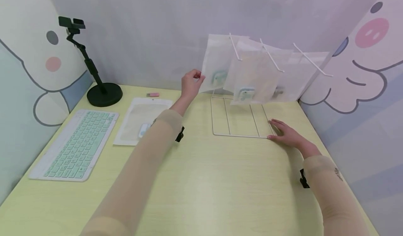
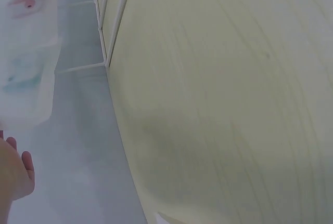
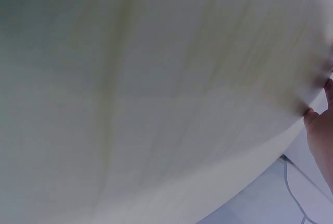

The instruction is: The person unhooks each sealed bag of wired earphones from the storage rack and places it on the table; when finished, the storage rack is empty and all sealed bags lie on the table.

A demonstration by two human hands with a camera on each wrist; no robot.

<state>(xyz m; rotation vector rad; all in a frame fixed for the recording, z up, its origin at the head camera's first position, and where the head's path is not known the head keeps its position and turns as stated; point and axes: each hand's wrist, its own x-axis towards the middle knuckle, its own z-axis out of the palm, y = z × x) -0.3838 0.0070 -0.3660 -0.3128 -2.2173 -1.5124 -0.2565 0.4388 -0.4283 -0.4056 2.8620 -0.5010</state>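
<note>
A white wire display rack (image 1: 239,135) stands at the back right of the table, with three long hooks slanting forward. Frosted translucent bags hang from them: one on the left (image 1: 211,54), one in the middle (image 1: 252,68) and one on the right (image 1: 315,62). Small pale items show through them, too blurred to name. My left hand (image 1: 190,86) has its thumb and bent index finger at the left bag's outer edge and pinches it. My right hand (image 1: 287,134) touches the rack's base at its right front corner, fingers fairly straight. In the right wrist view only part of that hand (image 3: 320,135) shows.
Left on the table lie a white keyboard (image 1: 72,145) with mint keys, another frosted bag (image 1: 129,127) holding a pale item, and a small pink object (image 1: 153,94). A black phone stand (image 1: 104,94) rises behind them. Printed curtain walls (image 1: 141,36) close the back and sides.
</note>
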